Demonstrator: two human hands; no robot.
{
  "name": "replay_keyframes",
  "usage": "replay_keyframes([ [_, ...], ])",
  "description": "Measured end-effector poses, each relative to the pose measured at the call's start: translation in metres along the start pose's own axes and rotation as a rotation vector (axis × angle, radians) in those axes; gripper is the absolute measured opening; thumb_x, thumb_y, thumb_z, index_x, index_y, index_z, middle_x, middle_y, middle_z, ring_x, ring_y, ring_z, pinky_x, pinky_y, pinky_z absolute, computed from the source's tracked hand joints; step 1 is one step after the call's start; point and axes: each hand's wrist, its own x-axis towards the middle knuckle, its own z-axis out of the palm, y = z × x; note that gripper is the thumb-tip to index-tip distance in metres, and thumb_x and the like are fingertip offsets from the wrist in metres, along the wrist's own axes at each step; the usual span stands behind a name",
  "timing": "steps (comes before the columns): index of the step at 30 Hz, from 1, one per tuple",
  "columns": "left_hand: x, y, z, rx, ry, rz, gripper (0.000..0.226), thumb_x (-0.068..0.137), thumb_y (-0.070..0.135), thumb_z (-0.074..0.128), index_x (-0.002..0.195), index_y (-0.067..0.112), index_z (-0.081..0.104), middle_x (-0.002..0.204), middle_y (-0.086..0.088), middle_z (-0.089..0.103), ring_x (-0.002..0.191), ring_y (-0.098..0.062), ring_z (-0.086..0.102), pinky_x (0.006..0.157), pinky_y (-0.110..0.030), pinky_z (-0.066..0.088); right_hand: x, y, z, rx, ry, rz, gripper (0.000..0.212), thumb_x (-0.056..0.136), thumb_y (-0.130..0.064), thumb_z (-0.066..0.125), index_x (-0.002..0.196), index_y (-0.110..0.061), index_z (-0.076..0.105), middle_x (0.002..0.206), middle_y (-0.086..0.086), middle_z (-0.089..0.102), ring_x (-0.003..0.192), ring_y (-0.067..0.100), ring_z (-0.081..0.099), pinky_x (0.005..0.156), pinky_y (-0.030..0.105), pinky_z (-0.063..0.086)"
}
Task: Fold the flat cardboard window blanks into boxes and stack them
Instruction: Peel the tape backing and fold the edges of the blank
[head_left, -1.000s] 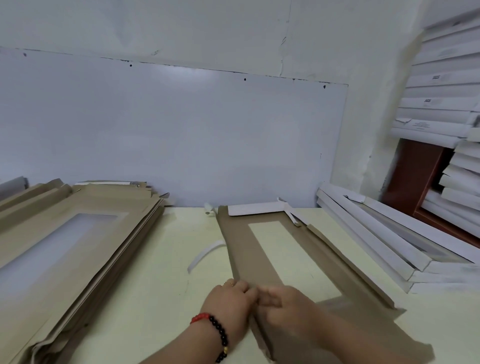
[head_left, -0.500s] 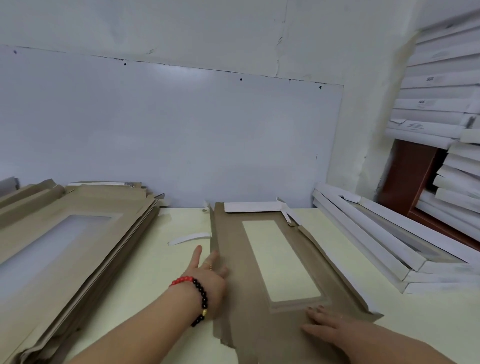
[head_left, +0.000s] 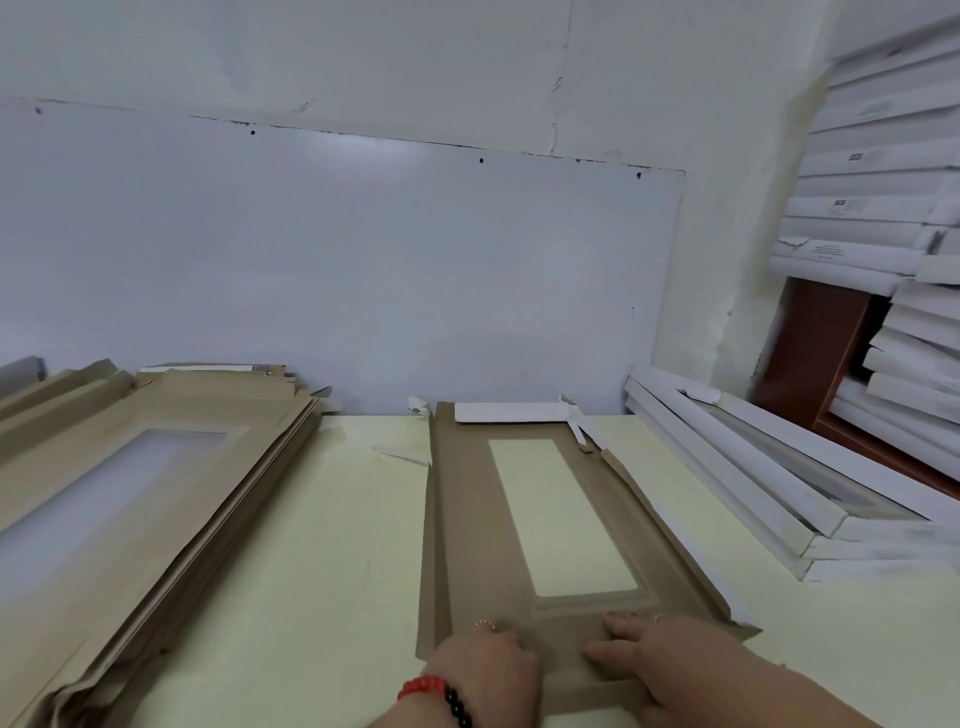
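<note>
Brown cardboard window blank (head_left: 467, 545) is lying flat on the pale yellow-green table (head_left: 311, 545), its long axis running away from the person toward the white panel (head_left: 337, 270) on the back wall. Its rectangular window (head_left: 561, 514) is showing the table surface through it. A white flap (head_left: 511, 412) is sitting folded over at the far end, and the right side flap (head_left: 670, 525) is lifting slightly off the table.

Both hands are resting on the near end of the blank. The left hand (head_left: 485, 667), wearing a red and black bead bracelet (head_left: 439, 699) at the wrist, is pressing down with knuckles up; its fingers appear bent under, but whether they are gripping anything I cannot tell. The right hand (head_left: 665, 657) is lying palm down with fingers straight and spread, pressing the cardboard just below the window's near edge, holding nothing.

On the left of the table, a thick pile of flat brown blanks (head_left: 130, 493) is sitting well apart from the working blank. On the right, a low stack of folded white boxes (head_left: 753, 483) is lying near the blank's right flap. Further right, taller white box stacks (head_left: 872, 176) are standing against a reddish-brown cabinet (head_left: 810, 348). A small white paper strip (head_left: 402, 456) is lying just beside the blank's left edge.
</note>
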Motion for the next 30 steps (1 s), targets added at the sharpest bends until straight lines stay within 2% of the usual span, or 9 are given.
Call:
replay_keyframes([
  [4, -0.008, -0.011, -0.008, -0.034, -0.005, -0.075, 0.032, 0.092, 0.007, 0.042, 0.12, 0.004, 0.058, 0.124, -0.019, 0.056, 0.119, -0.036, 0.052, 0.097, -0.043, 0.044, -0.011, 0.008, -0.012, 0.064, -0.049, -0.002, 0.058, 0.086, -0.02, 0.047, 0.135, -0.049, 0.037, 0.148, -0.033, 0.026, 0.132, 0.01, 0.042, 0.105, 0.05, 0.038],
  [7, -0.014, -0.019, -0.015, -0.051, -0.002, -0.099, 0.033, 0.091, 0.009, 0.043, 0.12, 0.014, 0.057, 0.122, -0.014, 0.057, 0.117, -0.033, 0.054, 0.097, -0.037, 0.043, -0.022, 0.018, -0.016, 0.144, 0.001, -0.002, 0.067, 0.081, -0.021, 0.045, 0.138, -0.055, 0.031, 0.144, -0.043, 0.023, 0.135, 0.0, 0.036, 0.109, 0.032, 0.034],
  [12, -0.025, -0.044, -0.015, -0.074, 0.084, -0.109, 0.032, 0.09, 0.015, 0.045, 0.118, 0.021, 0.06, 0.12, -0.007, 0.062, 0.115, -0.027, 0.056, 0.095, -0.031, 0.044, -0.029, 0.031, -0.018, 0.17, 0.056, 0.037, 0.053, 0.085, -0.028, 0.048, 0.137, -0.043, 0.046, 0.139, -0.028, 0.044, 0.128, 0.001, 0.043, 0.105, 0.025, 0.037],
  [14, -0.028, -0.055, -0.009, -0.08, 0.139, -0.099, 0.028, 0.089, 0.017, 0.044, 0.111, 0.019, 0.061, 0.113, -0.007, 0.064, 0.109, -0.026, 0.058, 0.089, -0.031, 0.045, -0.031, 0.034, -0.016, 0.239, 0.088, 0.029, 0.039, 0.086, -0.028, 0.049, 0.123, -0.036, 0.059, 0.114, -0.023, 0.061, 0.103, -0.003, 0.055, 0.089, 0.022, 0.044],
  [16, -0.029, -0.063, -0.002, -0.125, 0.193, -0.068, 0.031, 0.088, 0.023, 0.046, 0.115, 0.025, 0.06, 0.107, -0.002, 0.066, 0.104, -0.021, 0.06, 0.086, -0.029, 0.046, -0.03, 0.034, -0.012, 0.278, 0.146, 0.015, 0.02, 0.086, -0.026, 0.048, 0.097, -0.022, 0.064, 0.08, -0.012, 0.06, 0.072, -0.002, 0.052, 0.067, 0.017, 0.04],
  [18, -0.029, -0.067, 0.005, -0.285, 0.253, -0.018, 0.04, 0.085, 0.034, 0.053, 0.125, 0.037, 0.055, 0.092, 0.014, 0.067, 0.088, -0.004, 0.062, 0.082, -0.02, 0.049, -0.027, 0.035, -0.005, 0.301, 0.236, 0.025, 0.015, 0.084, -0.025, 0.047, 0.08, -0.014, 0.056, 0.07, -0.001, 0.056, 0.062, 0.003, 0.045, 0.06, 0.02, 0.033],
  [21, -0.022, -0.062, 0.011, -0.57, 0.296, -0.039, 0.045, 0.083, 0.036, 0.059, 0.126, 0.046, 0.054, 0.063, 0.021, 0.057, 0.056, 0.011, 0.052, 0.064, -0.005, 0.044, -0.022, 0.038, 0.002, 0.447, 0.321, 0.064, 0.009, 0.083, -0.027, 0.055, 0.083, -0.022, 0.062, 0.074, -0.003, 0.062, 0.063, 0.003, 0.052, 0.059, 0.02, 0.037],
  [26, -0.005, -0.059, 0.017, -0.769, 0.386, -0.205, 0.046, 0.082, 0.027, 0.061, 0.127, 0.028, 0.052, 0.087, 0.012, 0.063, 0.074, -0.001, 0.06, 0.063, -0.013, 0.048, -0.02, 0.039, 0.006, 0.875, 0.434, 0.241, 0.027, 0.077, -0.021, 0.074, 0.097, -0.038, 0.067, 0.077, -0.005, 0.066, 0.047, 0.002, 0.054, 0.044, 0.021, 0.042],
  [30, 0.005, -0.055, 0.019, -0.686, 0.417, -0.304, 0.071, 0.084, 0.033, 0.059, 0.145, 0.032, 0.023, 0.115, 0.004, 0.061, 0.1, -0.013, 0.061, 0.083, -0.023, 0.048, -0.013, 0.031, 0.009, 0.874, 0.5, 0.371, 0.032, 0.077, -0.025, 0.07, 0.106, -0.036, 0.059, 0.094, -0.007, 0.061, 0.073, 0.01, 0.06, 0.052, 0.025, 0.048],
])
